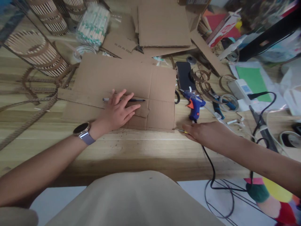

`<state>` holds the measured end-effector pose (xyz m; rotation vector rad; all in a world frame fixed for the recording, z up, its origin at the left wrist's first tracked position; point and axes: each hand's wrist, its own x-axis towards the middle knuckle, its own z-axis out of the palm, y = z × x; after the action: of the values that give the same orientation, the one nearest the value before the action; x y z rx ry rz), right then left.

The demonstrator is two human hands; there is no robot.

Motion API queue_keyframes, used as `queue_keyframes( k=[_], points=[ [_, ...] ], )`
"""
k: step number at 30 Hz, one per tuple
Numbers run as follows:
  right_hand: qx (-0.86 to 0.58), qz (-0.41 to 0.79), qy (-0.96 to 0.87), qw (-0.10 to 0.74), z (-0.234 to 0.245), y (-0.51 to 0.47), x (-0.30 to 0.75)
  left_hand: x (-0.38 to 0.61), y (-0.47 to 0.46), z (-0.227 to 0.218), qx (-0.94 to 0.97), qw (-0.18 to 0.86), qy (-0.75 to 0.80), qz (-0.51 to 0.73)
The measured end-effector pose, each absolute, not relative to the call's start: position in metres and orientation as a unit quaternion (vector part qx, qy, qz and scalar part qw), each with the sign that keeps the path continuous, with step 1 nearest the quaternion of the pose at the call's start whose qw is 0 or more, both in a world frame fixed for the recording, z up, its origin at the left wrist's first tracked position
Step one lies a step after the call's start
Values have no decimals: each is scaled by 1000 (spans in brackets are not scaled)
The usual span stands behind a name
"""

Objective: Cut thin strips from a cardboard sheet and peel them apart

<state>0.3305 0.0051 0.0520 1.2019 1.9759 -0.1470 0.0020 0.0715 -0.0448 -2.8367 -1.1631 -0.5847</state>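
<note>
A large sheet of brown cardboard (122,78) lies flat on the wooden table (131,150). My left hand (118,111) rests on it palm down with fingers spread, lying over a black pen (137,100). A watch sits on that wrist. My right hand (203,131) is at the cardboard's near right corner, fingers closed around a small thin tool with a yellow part; I cannot make out what it is.
A blue glue gun (194,105) and a black phone (184,75) lie right of the sheet, with cables, tape rolls and cardboard rings. More cardboard pieces (163,25) are stacked behind. Slatted cardboard cylinders (35,53) and a stick bundle (94,25) stand far left.
</note>
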Motion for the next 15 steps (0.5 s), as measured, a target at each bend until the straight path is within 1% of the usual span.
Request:
queue_keyframes(
  k=[15],
  points=[
    [483,-85,785,380,42,4,348,3,71,-42,-905,-9,-387,-177]
  ],
)
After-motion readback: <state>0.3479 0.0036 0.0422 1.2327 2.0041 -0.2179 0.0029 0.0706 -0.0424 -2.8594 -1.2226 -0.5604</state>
